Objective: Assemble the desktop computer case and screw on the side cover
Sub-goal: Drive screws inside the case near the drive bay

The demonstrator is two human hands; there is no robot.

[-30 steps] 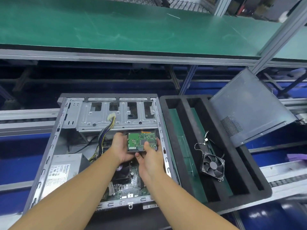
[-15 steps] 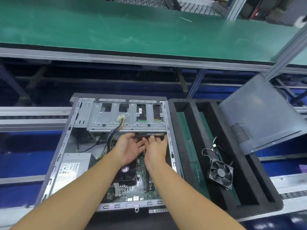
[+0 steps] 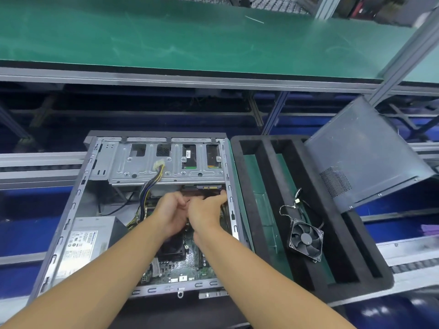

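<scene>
The open computer case (image 3: pixel 78 200) lies on its side in front of me. A hard drive (image 3: pixel 189 159) sits inside the metal drive cage (image 3: pixel 142 162), its green board showing through two cutouts and its connector edge (image 3: pixel 210 187) at the cage mouth. My right hand (image 3: pixel 206 208) reaches into the case with straight fingers touching just below that edge. My left hand (image 3: pixel 169 210) lies beside it, fingers relaxed, holding nothing. The grey side cover (image 3: pixel 365 150) leans tilted at the right.
A black foam tray (image 3: pixel 261 210) stands right of the case and holds a loose fan (image 3: pixel 306 239) with its wire. Inside the case are a power supply (image 3: pixel 85 241), a motherboard (image 3: pixel 187 264) and a cable bundle (image 3: pixel 152 184). A green bench (image 3: pixel 190 36) runs behind.
The hard drive, held in both hands a second ago, has slid forward into the drive cage. Both hands have let go of it and stay at its rear edge.
</scene>
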